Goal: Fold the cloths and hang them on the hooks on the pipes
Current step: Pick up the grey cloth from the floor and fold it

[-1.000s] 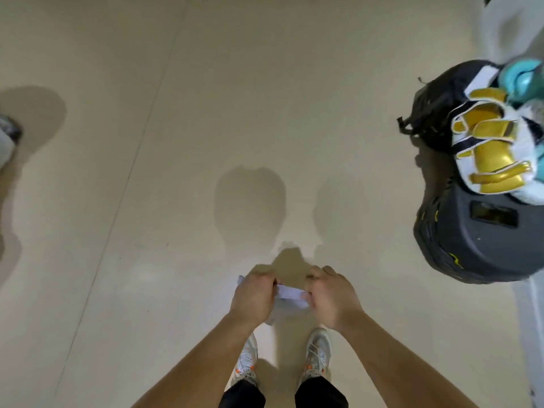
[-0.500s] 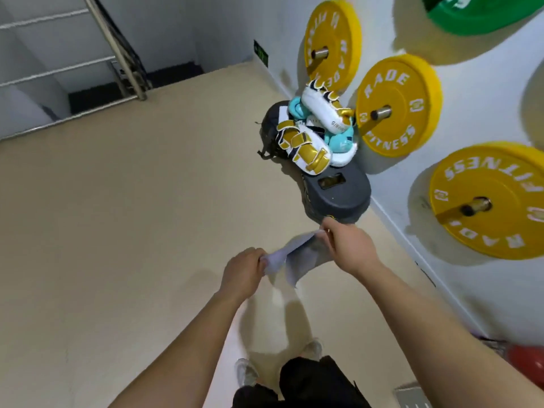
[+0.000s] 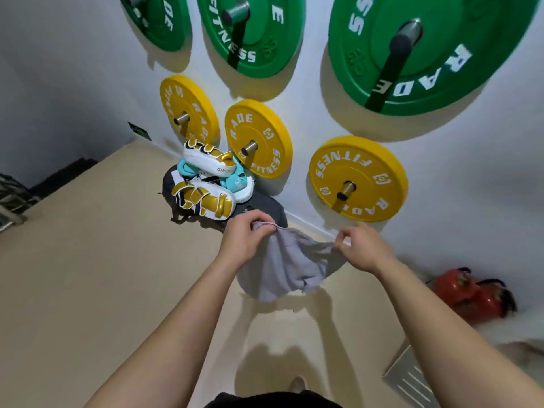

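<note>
Left hand point(image 3: 245, 241) grips one top corner of the grey cloth point(image 3: 290, 269), fingers curled. Right hand point(image 3: 363, 250) pinches the opposite corner. The cloth is soft and creased and hangs slack between the hands, above the beige floor point(image 3: 103, 275). Beyond it, white-and-gold padded mitts point(image 3: 206, 198) are piled on dark gear point(image 3: 266, 207). Round yellow plates point(image 3: 357, 178) sit on wall pegs.

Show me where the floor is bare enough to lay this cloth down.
The wide floor left of the pads pile is bare. A narrower strip lies straight below the cloth. Crowded along the wall: pads pile, red object, metal grille.
</note>
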Tool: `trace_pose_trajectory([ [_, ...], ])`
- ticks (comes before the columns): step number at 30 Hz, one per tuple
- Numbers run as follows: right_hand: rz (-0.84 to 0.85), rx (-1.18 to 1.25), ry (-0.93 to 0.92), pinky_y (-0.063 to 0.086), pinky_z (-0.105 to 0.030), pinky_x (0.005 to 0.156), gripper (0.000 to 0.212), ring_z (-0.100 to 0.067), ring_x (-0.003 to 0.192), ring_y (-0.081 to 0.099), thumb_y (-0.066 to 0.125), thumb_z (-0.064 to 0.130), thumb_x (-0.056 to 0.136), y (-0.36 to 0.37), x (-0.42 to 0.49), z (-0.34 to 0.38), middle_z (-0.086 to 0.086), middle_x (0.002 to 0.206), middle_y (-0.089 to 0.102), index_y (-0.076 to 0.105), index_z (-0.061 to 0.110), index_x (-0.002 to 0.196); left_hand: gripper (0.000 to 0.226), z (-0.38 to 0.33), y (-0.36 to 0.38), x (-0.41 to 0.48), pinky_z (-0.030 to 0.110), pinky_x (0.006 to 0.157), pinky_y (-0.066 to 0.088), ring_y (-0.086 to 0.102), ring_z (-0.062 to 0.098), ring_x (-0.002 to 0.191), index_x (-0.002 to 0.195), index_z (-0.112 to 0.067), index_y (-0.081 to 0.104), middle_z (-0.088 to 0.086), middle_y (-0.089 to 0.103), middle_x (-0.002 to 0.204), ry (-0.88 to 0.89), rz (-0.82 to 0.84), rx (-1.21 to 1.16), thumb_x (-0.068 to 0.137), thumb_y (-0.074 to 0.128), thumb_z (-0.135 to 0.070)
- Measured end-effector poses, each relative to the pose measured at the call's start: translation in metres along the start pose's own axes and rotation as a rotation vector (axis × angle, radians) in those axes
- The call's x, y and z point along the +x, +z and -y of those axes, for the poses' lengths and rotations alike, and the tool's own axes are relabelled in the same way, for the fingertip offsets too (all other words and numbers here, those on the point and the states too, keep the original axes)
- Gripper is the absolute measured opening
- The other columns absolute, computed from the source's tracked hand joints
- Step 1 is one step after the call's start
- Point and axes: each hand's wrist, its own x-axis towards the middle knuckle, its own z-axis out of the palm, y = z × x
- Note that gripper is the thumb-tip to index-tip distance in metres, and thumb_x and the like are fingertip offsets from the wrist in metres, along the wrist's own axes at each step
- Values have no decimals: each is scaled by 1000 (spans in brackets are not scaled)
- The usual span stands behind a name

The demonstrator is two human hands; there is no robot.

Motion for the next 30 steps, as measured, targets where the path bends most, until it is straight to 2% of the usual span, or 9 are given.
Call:
trace_pose_trajectory([
  [3, -53, 192, -99, 47, -36, 97, 35, -15, 118, 54, 63, 36, 85, -16, -10, -6, 8, 127, 58, 61, 34, 120, 5, -43, 47, 24, 25, 82, 51, 66, 1, 85, 82, -26, 76, -14, 74, 83, 120, 142, 2, 82, 76, -22],
  [5, -74, 368, -155, 48, -37, 98, 43, -10, 116, 57, 65, 32, 83, -26, -13, -6, 12, 125, 62, 59, 34, 125, 9, -66, 74, 35, 24, 79, 50, 65, 0, 83, 79, -30, 75, -15, 73, 81, 175, 213, 19, 81, 77, -22],
  [10, -83, 617, -90, 51, -36, 68, 17, -8, 66, 57, 68, 17, 85, -45, -13, -26, 11, 69, 61, 64, 33, 82, 9, -89, 114, 54, 25, 68, 45, 62, 8, 75, 78, -26, 74, -6, 72, 78, 181, 279, -5, 76, 83, -26],
  [13, -142, 635, -72, 38, -15, 55, 13, 0, 56, 48, 64, 14, 90, -54, -17, -38, 5, 66, 59, 69, 22, 82, 16, -91, 128, 58, 20, 59, 40, 52, 6, 65, 83, -18, 71, -1, 66, 74, 145, 331, -74, 76, 84, -25],
  [16, -238, 710, -6, 36, -12, 56, 17, 3, 57, 48, 58, 10, 93, -64, -16, -41, 10, 64, 55, 68, 14, 80, 12, -83, 144, 55, 22, 60, 38, 47, 6, 61, 77, -17, 67, -9, 56, 64, 70, 498, -182, 85, 77, -14],
  [18, -310, 756, 62, 33, -19, 57, 24, 1, 59, 45, 54, 12, 94, -68, -12, -41, 11, 64, 50, 57, 18, 71, 29, -75, 151, 57, 21, 59, 34, 41, 4, 59, 66, -25, 59, -14, 49, 59, 100, 536, -152, 90, 70, -13],
  [24, -401, 680, 251, 41, -35, 65, 21, -14, 68, 50, 65, 30, 91, -59, -6, -54, 3, 73, 53, 55, 12, 86, 16, -82, 153, 93, 19, 62, 38, 48, 7, 66, 87, -9, 67, -1, 60, 74, 173, 559, -219, 98, 58, -16],
  [27, -377, 796, 216, 41, -27, 63, 14, -8, 66, 52, 73, 27, 86, -61, -7, -52, 10, 72, 57, 59, 24, 87, 17, -92, 153, 109, 21, 63, 38, 48, 10, 68, 88, -5, 69, 9, 60, 75, 257, 625, -238, 97, 59, -16],
  [30, -422, 747, 184, 38, -15, 61, 9, 3, 64, 52, 67, 27, 92, -66, -8, -40, 18, 67, 61, 66, 30, 84, 14, -97, 154, 117, 19, 64, 41, 54, 5, 69, 86, -13, 71, 2, 65, 76, 306, 701, -254, 96, 62, -15],
])
